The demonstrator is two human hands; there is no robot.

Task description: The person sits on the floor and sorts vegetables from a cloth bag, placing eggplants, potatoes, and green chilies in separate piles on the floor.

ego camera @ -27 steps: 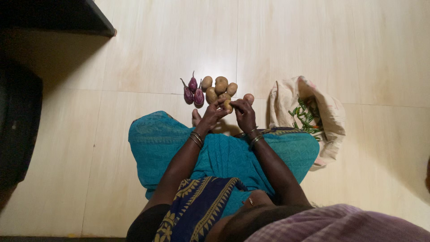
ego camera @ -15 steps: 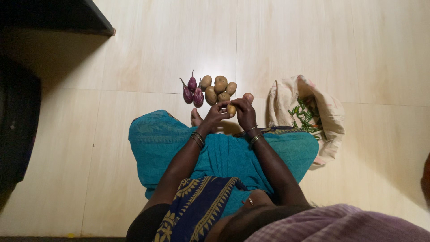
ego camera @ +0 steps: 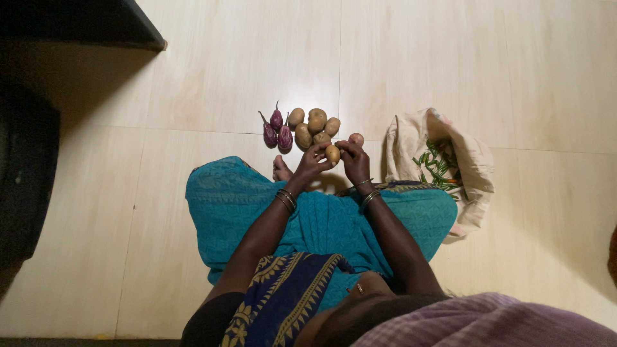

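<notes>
Since the earlier frame both hands have risen slightly with the potato (ego camera: 332, 153). Left hand (ego camera: 311, 160) and right hand (ego camera: 354, 160) pinch it between fingertips, above the floor (ego camera: 225, 77), just beside the potato pile (ego camera: 313, 125) and small aubergines (ego camera: 277, 130). Cloth bag (ego camera: 472, 157) lies right.

Small tan potato (ego camera: 332, 154) between both hands' fingers (ego camera: 319, 152)
</notes>
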